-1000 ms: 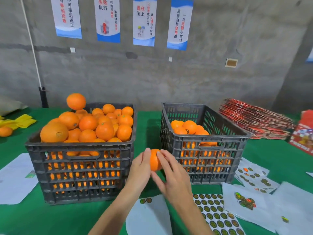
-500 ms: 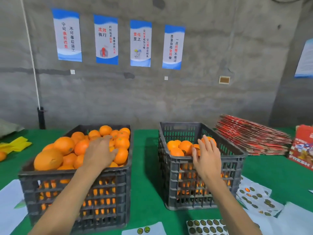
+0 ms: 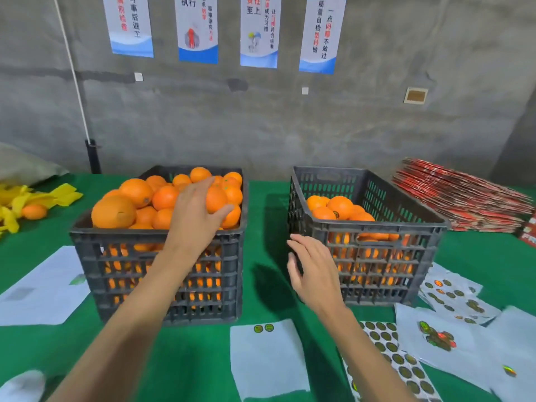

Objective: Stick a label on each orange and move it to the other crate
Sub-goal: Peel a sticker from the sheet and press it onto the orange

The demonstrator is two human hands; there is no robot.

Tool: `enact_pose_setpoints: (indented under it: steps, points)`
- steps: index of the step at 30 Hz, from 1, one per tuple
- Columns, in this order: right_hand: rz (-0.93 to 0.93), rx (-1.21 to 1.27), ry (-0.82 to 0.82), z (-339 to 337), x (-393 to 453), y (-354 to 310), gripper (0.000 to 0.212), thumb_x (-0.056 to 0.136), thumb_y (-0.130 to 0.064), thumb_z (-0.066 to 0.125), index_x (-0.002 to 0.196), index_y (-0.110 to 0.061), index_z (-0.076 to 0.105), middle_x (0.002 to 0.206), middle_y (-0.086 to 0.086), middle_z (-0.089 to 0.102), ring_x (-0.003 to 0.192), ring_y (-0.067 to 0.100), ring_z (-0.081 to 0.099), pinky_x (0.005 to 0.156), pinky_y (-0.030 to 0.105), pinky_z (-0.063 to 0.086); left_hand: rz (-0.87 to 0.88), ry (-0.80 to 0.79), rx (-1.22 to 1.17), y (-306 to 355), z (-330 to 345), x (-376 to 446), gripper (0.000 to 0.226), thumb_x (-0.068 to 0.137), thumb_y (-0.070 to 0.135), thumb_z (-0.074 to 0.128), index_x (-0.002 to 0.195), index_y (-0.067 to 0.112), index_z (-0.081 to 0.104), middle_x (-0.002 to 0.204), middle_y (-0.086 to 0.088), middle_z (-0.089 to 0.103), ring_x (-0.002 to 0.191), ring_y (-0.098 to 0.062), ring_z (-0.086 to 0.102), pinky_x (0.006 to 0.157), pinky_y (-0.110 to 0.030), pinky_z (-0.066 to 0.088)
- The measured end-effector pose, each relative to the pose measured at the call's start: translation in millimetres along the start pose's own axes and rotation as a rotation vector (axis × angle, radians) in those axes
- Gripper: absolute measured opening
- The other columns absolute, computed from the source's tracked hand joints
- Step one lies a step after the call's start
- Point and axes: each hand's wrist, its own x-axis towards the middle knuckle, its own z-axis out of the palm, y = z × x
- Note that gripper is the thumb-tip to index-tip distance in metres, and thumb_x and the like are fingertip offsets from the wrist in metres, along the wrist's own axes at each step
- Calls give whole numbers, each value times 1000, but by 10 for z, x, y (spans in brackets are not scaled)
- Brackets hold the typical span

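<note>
Two dark plastic crates stand on the green table. The left crate (image 3: 150, 236) is heaped with oranges. My left hand (image 3: 197, 213) reaches over its front rim and grips one orange (image 3: 216, 198) near the right side of the heap. The right crate (image 3: 377, 230) holds a lower layer of labelled oranges (image 3: 339, 207). My right hand (image 3: 313, 265) hangs empty in front of that crate's left corner, fingers relaxed. A sticker sheet (image 3: 397, 364) with several round labels lies at the front right, below my right forearm.
A backing sheet (image 3: 269, 358) with two labels lies front centre. More label sheets (image 3: 452, 297) lie to the right, white papers (image 3: 43, 288) to the left. Flattened red cartons (image 3: 464, 195) are stacked at back right. A loose orange (image 3: 34, 211) lies on yellow cloth at far left.
My right hand has come back out of the right crate, empty, and dropped in front of it. My left hand has closed round an orange on the left heap.
</note>
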Motion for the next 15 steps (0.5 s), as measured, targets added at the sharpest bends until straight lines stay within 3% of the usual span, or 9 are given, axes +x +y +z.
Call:
enact_pose_setpoints:
  steps: [4,7,12,15]
  points:
    - [-8,44,-226,181,-422,-231,24,96,-22,64,116,-11,71,110,1,68,100,23,62,89,37,52,131,106,-141,264,51,-598,70,88,36,81,148,15,50,143,-6,55,132,-24,50,113,-38,39]
    - [147,46,-467,329,-701,-319,30,101,-34,59,120,-16,72,112,-1,68,104,23,58,90,40,50,110,53,-232,290,185,-1110,70,89,40,79,149,19,50,146,1,51,134,-16,47,113,-31,39]
    - [293,28,-673,510,-1028,-389,34,105,-38,50,127,-19,67,119,2,62,109,26,54,92,39,45,-191,-278,-400,72,562,-1757,69,87,55,74,148,46,41,137,40,35,123,10,45,98,-17,43]
    - [276,64,-727,538,-1125,-423,38,98,-53,55,111,-21,69,105,1,57,101,26,51,79,37,38,-405,-352,-483,-134,818,-1984,69,85,56,76,146,47,43,135,28,46,112,19,51,85,-9,42]
